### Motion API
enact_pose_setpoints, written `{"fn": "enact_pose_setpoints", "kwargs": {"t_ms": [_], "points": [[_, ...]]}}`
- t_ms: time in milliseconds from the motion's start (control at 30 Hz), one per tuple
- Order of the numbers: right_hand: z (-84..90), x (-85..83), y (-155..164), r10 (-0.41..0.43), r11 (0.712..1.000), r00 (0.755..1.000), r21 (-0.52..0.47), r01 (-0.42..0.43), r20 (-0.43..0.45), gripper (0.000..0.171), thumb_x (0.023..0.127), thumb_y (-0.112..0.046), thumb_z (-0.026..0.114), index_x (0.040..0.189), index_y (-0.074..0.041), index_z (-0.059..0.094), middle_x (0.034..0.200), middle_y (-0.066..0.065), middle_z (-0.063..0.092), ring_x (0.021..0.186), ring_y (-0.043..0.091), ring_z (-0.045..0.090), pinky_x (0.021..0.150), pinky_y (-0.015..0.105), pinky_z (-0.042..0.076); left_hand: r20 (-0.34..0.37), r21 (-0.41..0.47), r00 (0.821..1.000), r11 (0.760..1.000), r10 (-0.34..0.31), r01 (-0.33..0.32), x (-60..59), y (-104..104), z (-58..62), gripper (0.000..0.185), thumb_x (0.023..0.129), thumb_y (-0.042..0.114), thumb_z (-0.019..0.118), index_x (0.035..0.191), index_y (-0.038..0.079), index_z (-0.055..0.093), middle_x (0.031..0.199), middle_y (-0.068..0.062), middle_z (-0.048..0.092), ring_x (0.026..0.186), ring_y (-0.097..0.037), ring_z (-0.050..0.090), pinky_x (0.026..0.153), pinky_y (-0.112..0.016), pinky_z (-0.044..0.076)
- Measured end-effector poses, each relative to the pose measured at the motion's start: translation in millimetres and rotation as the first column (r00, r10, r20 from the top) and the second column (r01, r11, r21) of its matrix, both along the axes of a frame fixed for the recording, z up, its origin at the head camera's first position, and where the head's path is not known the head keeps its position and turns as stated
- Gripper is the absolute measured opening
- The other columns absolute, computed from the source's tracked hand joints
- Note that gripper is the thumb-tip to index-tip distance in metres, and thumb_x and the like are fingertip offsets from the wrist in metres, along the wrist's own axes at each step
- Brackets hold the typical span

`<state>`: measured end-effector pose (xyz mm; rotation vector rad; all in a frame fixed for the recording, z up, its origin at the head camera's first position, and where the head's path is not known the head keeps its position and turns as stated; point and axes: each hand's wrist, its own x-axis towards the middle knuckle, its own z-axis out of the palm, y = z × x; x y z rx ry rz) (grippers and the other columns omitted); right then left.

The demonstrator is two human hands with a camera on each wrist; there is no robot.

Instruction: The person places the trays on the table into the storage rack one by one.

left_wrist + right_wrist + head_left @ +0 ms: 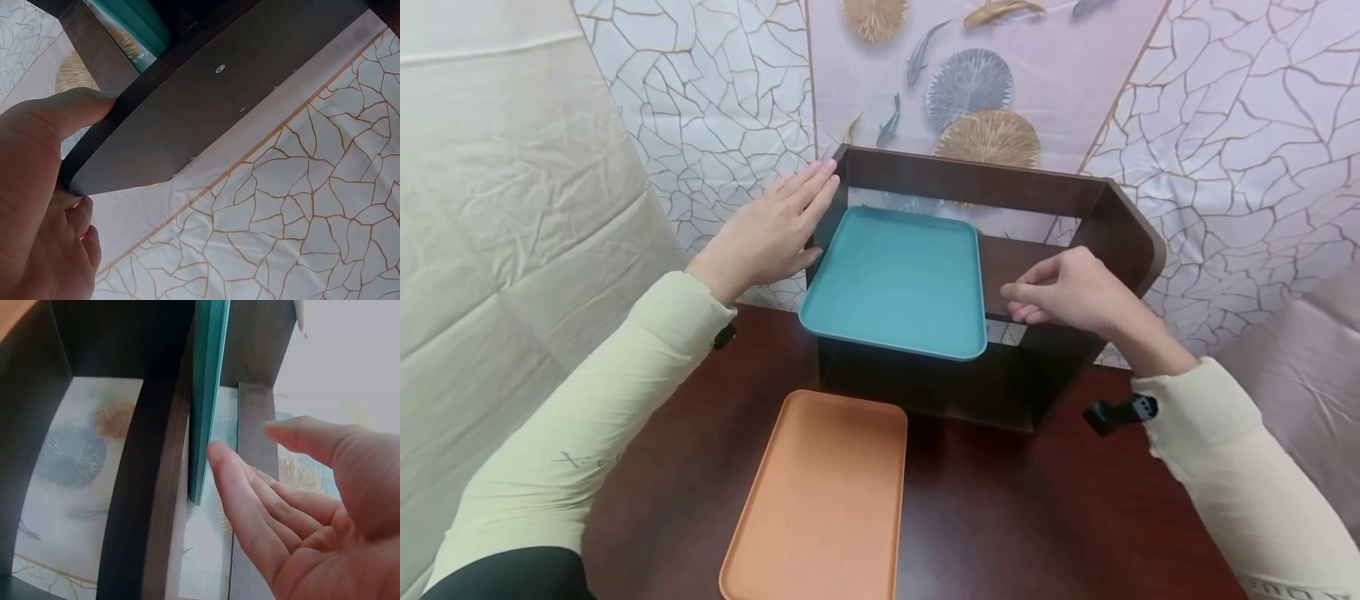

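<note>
A teal tray (901, 282) lies on the upper level of a dark brown wooden shelf (977, 179), its near edge jutting out over the front. Layered teal edges (208, 394) show in the right wrist view, like a stack seen side-on. My left hand (775, 221) rests with straight fingers against the shelf's left side panel (169, 119), thumb at the panel's edge in the left wrist view. To the right of the tray is my right hand (1067, 292), fingers loosely bent and nothing in them; its index fingertip (217, 450) comes right at the tray edge.
An orange tray (823, 500) lies on the dark red-brown table (1000, 508) in front of the shelf. The shelf's right side panel (1123, 237) stands beyond my right hand. Behind it hangs a patterned cloth backdrop (1240, 142), with a pale curtain (512, 208) at left.
</note>
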<state>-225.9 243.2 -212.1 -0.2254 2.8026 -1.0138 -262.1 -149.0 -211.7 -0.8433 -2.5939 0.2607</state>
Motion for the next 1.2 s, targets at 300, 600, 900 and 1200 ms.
{"fn": "enact_pose_setpoints", "kwargs": {"t_ms": [300, 600, 900, 1200], "points": [[-33.2, 32.9, 9.4, 0.158, 0.987, 0.984, -0.048, -0.154, 0.087, 0.032, 0.102, -0.018, 0.071, 0.118, 0.009, 0.073, 0.094, 0.010, 0.082, 0.079, 0.007, 0.076, 0.074, 0.024, 0.066, -0.001, 0.003, 1.000, 1.000, 0.004, -0.004, -0.8, -2.2, 2.6, 0.090, 0.102, 0.025, 0.070, 0.167, -0.003, 0.015, 0.178, -0.020, 0.009, 0.166, -0.037, 0.013, 0.134, -0.052, 0.020], [-92.5, 52.4, 1.1, 0.271, 0.963, 0.947, -0.058, -0.265, 0.172, 0.016, 0.099, -0.012, 0.072, 0.107, 0.000, 0.079, 0.091, 0.006, 0.081, 0.085, 0.021, 0.077, 0.075, 0.031, 0.067, 0.020, 0.002, 1.000, 1.000, 0.012, -0.012, -1.1, -1.1, 4.9, 0.090, 0.102, 0.026, 0.068, 0.167, -0.003, 0.013, 0.178, -0.020, 0.007, 0.167, -0.037, 0.010, 0.134, -0.052, 0.018], [-166.7, 60.5, -23.2, 0.258, 0.964, 0.937, -0.124, -0.234, 0.237, 0.009, 0.094, -0.011, 0.077, 0.095, -0.002, 0.079, 0.086, 0.008, 0.080, 0.078, 0.021, 0.076, 0.074, 0.035, 0.068, 0.005, 0.008, 1.000, 1.000, -0.003, 0.003, -0.9, -0.6, 1.9, 0.090, 0.102, 0.026, 0.069, 0.167, -0.003, 0.014, 0.178, -0.020, 0.009, 0.166, -0.037, 0.012, 0.134, -0.053, 0.020], [-225.1, 68.8, -51.3, 0.221, 0.971, 0.935, -0.148, -0.186, 0.276, 0.019, 0.092, -0.018, 0.081, 0.086, 0.000, 0.080, 0.073, 0.011, 0.078, 0.068, 0.019, 0.076, 0.066, 0.035, 0.067, -0.001, -0.001, 1.000, 1.000, 0.002, -0.002, 0.9, 0.6, 0.4, 0.091, 0.101, 0.026, 0.070, 0.167, -0.004, 0.015, 0.178, -0.021, 0.010, 0.166, -0.037, 0.013, 0.134, -0.052, 0.020]]}}
